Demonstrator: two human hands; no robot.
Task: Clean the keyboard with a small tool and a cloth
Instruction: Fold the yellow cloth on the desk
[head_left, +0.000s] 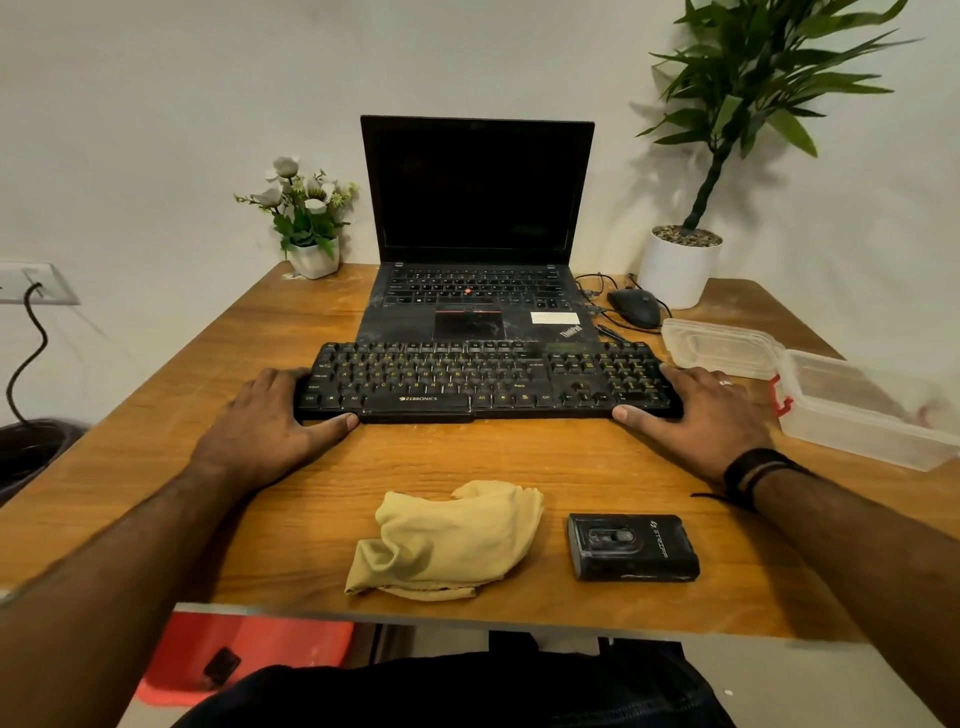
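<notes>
A black keyboard (483, 382) lies flat across the middle of the wooden table (156, 426). My left hand (270, 421) grips its left end, thumb along the front edge and fingers over the corner. My right hand (696, 410) grips its right end the same way. Nearer to me lies a crumpled yellow cloth (447, 540). To the right of the cloth sits a small black case (631, 545), its lid closed.
An open black laptop (478, 218) stands just behind the keyboard. A black mouse (634, 306) with its cable and a white potted plant (678, 267) are at the back right, a small flower pot (314, 257) at the back left. An open clear plastic box (852, 415) sits at the right.
</notes>
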